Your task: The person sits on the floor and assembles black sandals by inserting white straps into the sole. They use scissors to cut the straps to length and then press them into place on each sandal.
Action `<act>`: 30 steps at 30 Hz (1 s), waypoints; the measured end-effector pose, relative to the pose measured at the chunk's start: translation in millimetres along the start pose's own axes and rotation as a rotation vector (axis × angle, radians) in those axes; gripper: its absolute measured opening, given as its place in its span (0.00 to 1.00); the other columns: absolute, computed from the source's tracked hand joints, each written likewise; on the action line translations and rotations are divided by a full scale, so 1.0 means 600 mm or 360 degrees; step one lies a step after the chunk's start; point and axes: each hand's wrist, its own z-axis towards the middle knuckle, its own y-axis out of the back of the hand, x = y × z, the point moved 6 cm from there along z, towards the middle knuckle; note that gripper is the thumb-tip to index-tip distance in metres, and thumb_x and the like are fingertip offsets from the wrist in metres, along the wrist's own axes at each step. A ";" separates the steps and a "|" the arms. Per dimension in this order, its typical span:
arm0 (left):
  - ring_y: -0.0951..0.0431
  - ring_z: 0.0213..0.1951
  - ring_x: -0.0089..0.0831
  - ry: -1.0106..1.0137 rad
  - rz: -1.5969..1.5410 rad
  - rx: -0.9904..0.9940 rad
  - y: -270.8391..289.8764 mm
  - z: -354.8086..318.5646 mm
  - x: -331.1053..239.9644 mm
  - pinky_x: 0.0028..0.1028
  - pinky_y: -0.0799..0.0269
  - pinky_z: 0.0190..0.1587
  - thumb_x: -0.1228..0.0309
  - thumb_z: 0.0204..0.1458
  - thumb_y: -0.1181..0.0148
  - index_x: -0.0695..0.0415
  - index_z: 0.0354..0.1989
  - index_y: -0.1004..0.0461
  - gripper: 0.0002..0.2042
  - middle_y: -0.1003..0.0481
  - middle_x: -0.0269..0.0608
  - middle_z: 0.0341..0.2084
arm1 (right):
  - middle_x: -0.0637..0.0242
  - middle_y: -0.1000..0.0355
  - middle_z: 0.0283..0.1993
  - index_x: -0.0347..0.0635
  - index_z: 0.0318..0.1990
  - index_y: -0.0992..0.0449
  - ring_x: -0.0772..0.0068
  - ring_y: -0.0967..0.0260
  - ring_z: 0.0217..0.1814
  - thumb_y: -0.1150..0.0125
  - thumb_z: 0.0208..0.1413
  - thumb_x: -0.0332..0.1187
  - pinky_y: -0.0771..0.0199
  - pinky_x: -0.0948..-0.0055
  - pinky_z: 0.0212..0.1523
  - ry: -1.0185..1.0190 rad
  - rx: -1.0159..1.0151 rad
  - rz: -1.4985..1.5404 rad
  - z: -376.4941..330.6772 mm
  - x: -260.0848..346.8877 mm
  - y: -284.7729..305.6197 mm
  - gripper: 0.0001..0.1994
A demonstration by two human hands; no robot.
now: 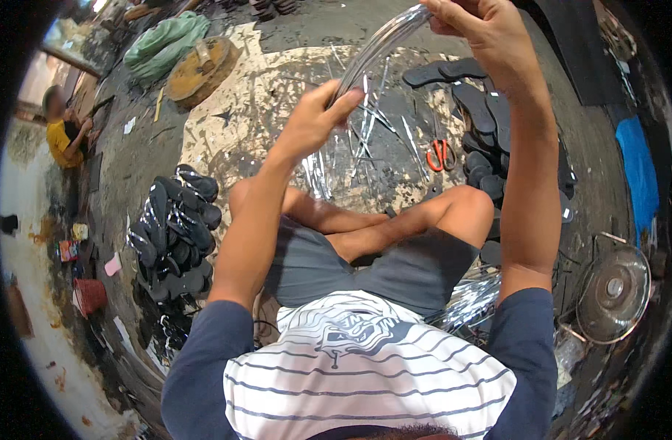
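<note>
A bundle of thin, shiny silver strips [384,45] arches between my raised hands, above the worn mat [240,139] where I sit cross-legged. My left hand [315,121] is closed round its lower end. Higher up and to the right, my right hand [477,28] grips the other end, partly cut off by the picture's top edge. Loose silver strips [367,130] lie scattered on the mat below. Scissors with orange handles [440,155] rest to their right. Black sandal soles [477,110] are piled beyond the scissors, under my right forearm.
Black sandals with silver straps [176,220] are heaped left of my knee. More silver strips [468,297] lie by my right hip. A round block [202,72] and green sack [167,45] stand far left, a fan [613,287] right. Someone in yellow [61,143] sits far left.
</note>
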 end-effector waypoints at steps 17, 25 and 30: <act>0.19 0.49 0.41 -0.0140 -0.1781 -0.0543 0.174 -0.027 -0.021 0.57 0.20 0.55 0.54 0.57 0.33 0.55 0.31 0.24 0.16 0.20 0.45 0.34 | 0.61 0.20 0.42 0.34 0.47 0.20 0.75 0.22 0.40 0.35 0.62 0.28 0.20 0.73 0.45 -0.0449 -0.0147 0.0881 -0.134 -0.187 -0.108 0.09; 0.20 0.49 0.44 -0.0379 -0.2177 -0.0611 0.191 -0.036 -0.091 0.55 0.27 0.60 0.48 0.59 0.38 0.57 0.35 0.25 0.21 0.20 0.44 0.37 | 0.65 0.20 0.44 0.35 0.44 0.19 0.81 0.26 0.44 0.33 0.60 0.29 0.25 0.77 0.47 -0.0512 0.0018 0.0984 -0.191 -0.155 -0.199 0.08; 0.37 0.23 0.18 -0.0540 -0.2451 -0.0183 0.205 -0.042 -0.098 0.22 0.36 0.29 0.45 0.57 0.37 0.53 0.27 0.33 0.23 0.35 0.26 0.22 | 0.66 0.20 0.47 0.36 0.48 0.20 0.82 0.26 0.46 0.34 0.61 0.29 0.27 0.79 0.49 -0.0442 0.0171 0.0795 -0.191 -0.140 -0.215 0.10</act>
